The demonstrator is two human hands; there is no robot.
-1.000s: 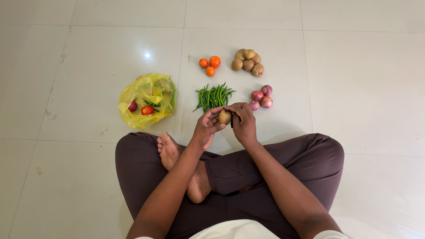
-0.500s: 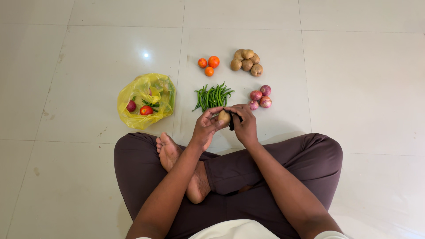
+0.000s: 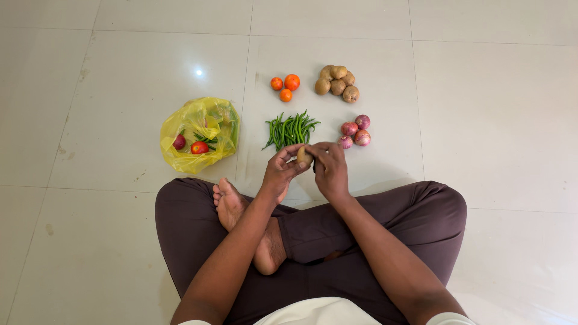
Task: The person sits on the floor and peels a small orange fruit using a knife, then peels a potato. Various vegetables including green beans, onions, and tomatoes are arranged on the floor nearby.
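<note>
Right hand [image 3: 330, 171] is covering a dark tool; its kind is staying unclear. Fingers are hiding part of the potato [image 3: 304, 156]. Yellow bag [image 3: 198, 135] is veiling its contents. Near edge is cutting off both arms and the torso.

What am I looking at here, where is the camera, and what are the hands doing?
There is no machine in this recording. The camera sits on a person's head and looks down, so you see their own arms and crossed legs on a pale tiled floor. The left hand and the right hand meet in front of the knees around one small potato. A dark thing shows at the right hand beside it; it is too hidden to name. On the floor beyond lie a bunch of green beans, a few red onions, a pile of potatoes and three small orange fruits. To the left lies a yellow plastic bag with more produce inside.
</note>
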